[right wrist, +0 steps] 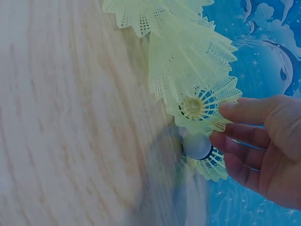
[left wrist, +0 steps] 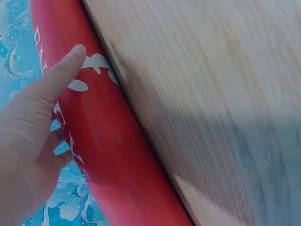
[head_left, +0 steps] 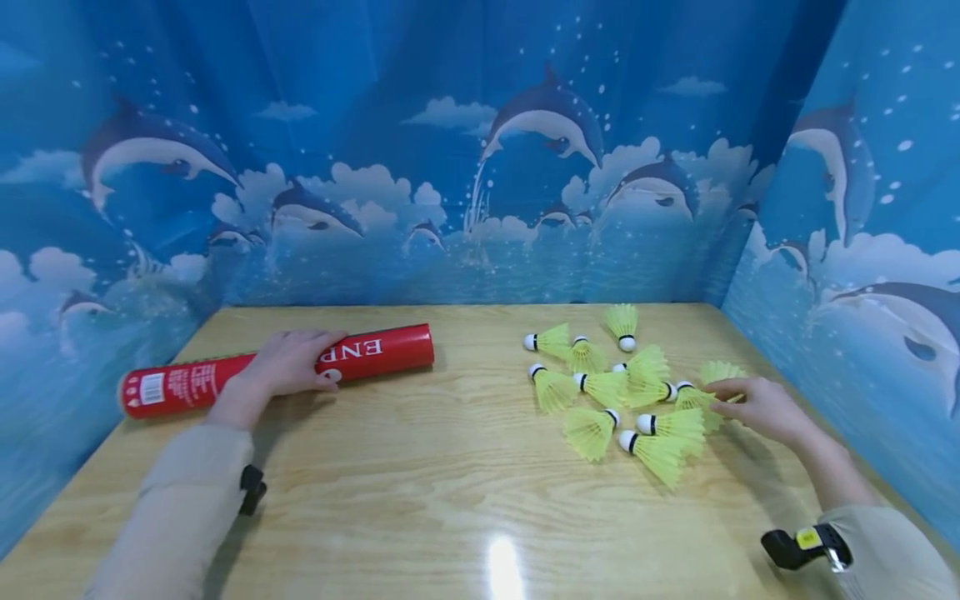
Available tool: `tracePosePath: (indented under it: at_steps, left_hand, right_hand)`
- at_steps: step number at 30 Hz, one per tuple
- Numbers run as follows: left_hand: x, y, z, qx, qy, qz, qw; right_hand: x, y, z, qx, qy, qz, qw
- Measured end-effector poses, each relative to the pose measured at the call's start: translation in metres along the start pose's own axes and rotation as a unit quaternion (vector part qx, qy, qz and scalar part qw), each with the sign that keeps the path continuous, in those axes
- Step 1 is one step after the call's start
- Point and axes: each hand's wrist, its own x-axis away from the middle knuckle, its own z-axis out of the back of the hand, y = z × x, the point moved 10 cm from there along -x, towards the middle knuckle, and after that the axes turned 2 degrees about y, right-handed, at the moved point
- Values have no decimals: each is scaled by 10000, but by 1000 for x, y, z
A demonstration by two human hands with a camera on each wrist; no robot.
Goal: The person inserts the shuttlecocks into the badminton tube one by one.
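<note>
A long red tube (head_left: 386, 348) with white lettering lies on its side at the left of the table. My left hand (head_left: 288, 364) grips it around the middle; in the left wrist view the thumb is on one side of the tube (left wrist: 110, 141) and the other fingers are partly hidden on the far side. At the right, my right hand (head_left: 761, 407) pinches the skirt rim of a yellow shuttlecock (right wrist: 186, 110) between thumb and fingertips. Another shuttlecock (right wrist: 197, 147) shows its white cork just below those fingers.
Several more yellow shuttlecocks (head_left: 600, 387) lie scattered and overlapping on the wooden table (head_left: 450, 492), left of my right hand. A blue dolphin-print curtain (head_left: 420, 150) stands along the table's back and sides.
</note>
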Motion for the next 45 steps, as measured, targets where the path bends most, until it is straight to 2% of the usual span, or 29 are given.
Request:
tracePosePath:
  at_steps: [4,11,18,27,36,45]
  left_hand:
    - [-2,0,0,-70,2,-42,10000]
    - [-2,2,3,-68,27,-37,10000]
    - [2,5,3,-286,-10,-244,9993]
    - [6,16,20,-364,388,-420,9977]
    - [15,24,28,-424,720,-514,9952]
    - [22,31,35,-435,895,-639,9930]
  right_hand:
    - [2,6,1,104,103,-154,9998]
    - [6,13,9,340,539,-252,9976]
    - [10,19,18,310,786,-410,9956]
    - [13,17,30,298,1031,-508,9929]
    - [14,16,40,179,1183,-704,9903]
    - [12,-1,48,102,1400,-584,9884]
